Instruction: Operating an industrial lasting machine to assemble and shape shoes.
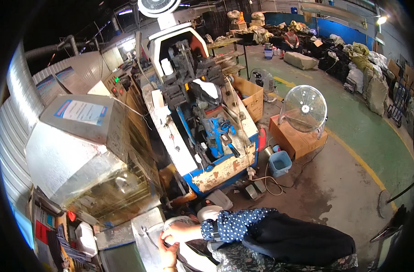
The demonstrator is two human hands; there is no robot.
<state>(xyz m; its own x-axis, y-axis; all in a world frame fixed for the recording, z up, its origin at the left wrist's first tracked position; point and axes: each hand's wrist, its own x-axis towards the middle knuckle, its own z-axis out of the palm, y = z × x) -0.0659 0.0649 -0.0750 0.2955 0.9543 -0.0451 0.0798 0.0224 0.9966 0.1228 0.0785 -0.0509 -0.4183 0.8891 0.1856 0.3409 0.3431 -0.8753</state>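
My right hand (179, 232) reaches in from the right in a blue sleeve with white dots and is closed on the rim of a white, rounded shoe piece (194, 256) at the bottom of the view. Just below, my left hand (167, 255) grips the same piece from underneath. The piece is held over a metal ledge (141, 226), and my hands and dark apron hide much of it. A black and white shoe (208, 90) sits clamped high in the blue and white machine (216, 167) ahead of me.
A large metal box housing (75, 154) stands at left. Foot pedals with cables (254, 190) and a blue tub (280, 163) lie on the floor by the machine. A fan (304, 109) sits on a cardboard box. A person (291, 38) sits far back among sacks (368, 81).
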